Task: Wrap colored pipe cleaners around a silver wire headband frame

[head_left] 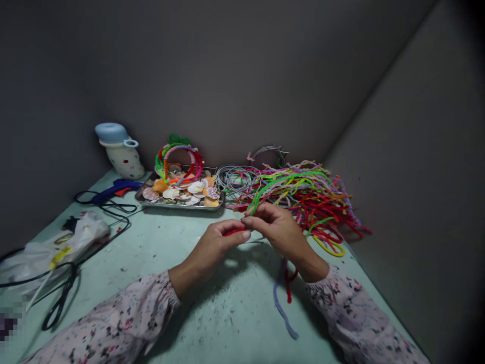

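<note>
My left hand (pixel 215 246) is closed in a pinch on a red pipe cleaner (pixel 235 231), most of it hidden by the fingers. Against its fingertips, my right hand (pixel 283 233) pinches a bright green pipe cleaner (pixel 254 203), which arcs up and back over the pile. A thin grey wire (pixel 257 239) shows just below the fingertips; whether a hand holds it I cannot tell. Behind my right hand lies a heap of coloured pipe cleaners (pixel 303 184). A lilac pipe cleaner (pixel 281 303) and a red one hang or lie below my right wrist.
A metal tray (pixel 178 206) holds seashells (pixel 195 187) and finished-looking wrapped hoops (pixel 165 162). Coiled grey wire (pixel 235 177) lies beside it. At left are a white bottle with blue lid (pixel 123 156), a blue glue gun (pixel 113 189), black cable (pixel 68 283) and a plastic bag (pixel 89 232).
</note>
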{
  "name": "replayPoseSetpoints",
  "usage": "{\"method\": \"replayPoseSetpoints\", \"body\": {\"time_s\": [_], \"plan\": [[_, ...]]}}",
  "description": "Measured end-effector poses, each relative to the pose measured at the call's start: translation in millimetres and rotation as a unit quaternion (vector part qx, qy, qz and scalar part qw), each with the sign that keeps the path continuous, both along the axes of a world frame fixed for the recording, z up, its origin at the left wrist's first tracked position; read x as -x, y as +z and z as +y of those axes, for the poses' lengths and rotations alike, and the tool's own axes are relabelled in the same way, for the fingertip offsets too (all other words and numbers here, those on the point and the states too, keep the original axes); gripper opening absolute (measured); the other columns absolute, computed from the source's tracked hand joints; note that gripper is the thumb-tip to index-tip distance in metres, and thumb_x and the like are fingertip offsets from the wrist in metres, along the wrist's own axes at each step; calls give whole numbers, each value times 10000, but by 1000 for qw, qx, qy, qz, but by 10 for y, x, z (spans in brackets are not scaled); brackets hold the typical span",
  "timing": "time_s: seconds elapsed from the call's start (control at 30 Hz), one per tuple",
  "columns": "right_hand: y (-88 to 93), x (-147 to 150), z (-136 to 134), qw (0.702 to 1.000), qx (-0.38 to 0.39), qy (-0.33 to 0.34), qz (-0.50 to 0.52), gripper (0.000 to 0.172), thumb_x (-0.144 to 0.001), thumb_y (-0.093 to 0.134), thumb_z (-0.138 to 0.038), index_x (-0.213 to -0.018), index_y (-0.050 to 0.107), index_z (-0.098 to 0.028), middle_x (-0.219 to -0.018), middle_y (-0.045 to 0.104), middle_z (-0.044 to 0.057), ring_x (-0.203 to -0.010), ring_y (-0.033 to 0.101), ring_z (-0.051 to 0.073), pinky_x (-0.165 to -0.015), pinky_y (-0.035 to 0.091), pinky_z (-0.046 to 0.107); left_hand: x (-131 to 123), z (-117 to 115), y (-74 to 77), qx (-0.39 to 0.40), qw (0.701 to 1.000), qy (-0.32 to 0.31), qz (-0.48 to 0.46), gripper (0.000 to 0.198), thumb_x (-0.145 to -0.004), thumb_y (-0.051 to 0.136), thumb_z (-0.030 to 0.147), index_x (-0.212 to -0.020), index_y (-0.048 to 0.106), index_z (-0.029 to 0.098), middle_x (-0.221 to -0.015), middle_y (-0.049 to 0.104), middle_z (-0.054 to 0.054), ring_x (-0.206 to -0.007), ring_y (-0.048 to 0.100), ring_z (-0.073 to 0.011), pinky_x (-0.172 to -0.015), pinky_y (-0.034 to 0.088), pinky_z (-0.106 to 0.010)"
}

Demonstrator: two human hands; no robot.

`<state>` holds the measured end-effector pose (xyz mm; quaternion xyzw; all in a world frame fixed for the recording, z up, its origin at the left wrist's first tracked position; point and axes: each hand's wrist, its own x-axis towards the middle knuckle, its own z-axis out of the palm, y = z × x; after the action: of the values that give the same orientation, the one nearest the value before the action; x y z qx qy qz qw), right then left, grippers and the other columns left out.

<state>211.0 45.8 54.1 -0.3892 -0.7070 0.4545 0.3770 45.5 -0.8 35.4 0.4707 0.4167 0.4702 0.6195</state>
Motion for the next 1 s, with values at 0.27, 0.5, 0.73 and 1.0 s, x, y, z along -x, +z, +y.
{"method": "replayPoseSetpoints", "body": {"time_s": [0.27, 0.5, 0.73, 1.0], "plan": [[11, 11, -17, 1000, -14, -10, -4, 156, -789, 669, -345, -833, 666, -196, -734, 617, -14, -635, 512, 117, -593, 397, 250, -13, -10, 4, 27, 999, 12, -15, 174, -751, 717, 314, -791, 661, 154, -744, 552, 5, -690, 445, -110, -665, 312, -258], [67, 31, -39, 1000, -18, 1, -3, 122, -772, 678, -312, -797, 672, -192, -691, 604, -27, -615, 513, 104, -559, 392, 227, -9, -10, -12, 60, 998, 10, -26, 117, -741, 692, 254, -733, 632, 154, -696, 532, 14, -669, 422, -112, -658, 288, -268], [66, 37, -44, 1000, -7, 15, 21, 103, -772, 670, -279, -814, 673, -186, -715, 638, -20, -628, 560, 100, -578, 437, 220, -7, 7, -8, 56, 998, -3, -34, 74, -727, 660, 213, -718, 622, 150, -708, 537, 7, -687, 423, -123, -671, 279, -275], [21, 20, -11, 999, 12, 23, 41, 107, -768, 693, -287, -818, 671, -195, -720, 643, -24, -652, 586, 106, -613, 462, 234, 6, 10, -9, 18, 1000, -8, 10, 126, -769, 607, 253, -692, 598, 154, -702, 511, -2, -703, 413, -140, -687, 284, -294]]}}
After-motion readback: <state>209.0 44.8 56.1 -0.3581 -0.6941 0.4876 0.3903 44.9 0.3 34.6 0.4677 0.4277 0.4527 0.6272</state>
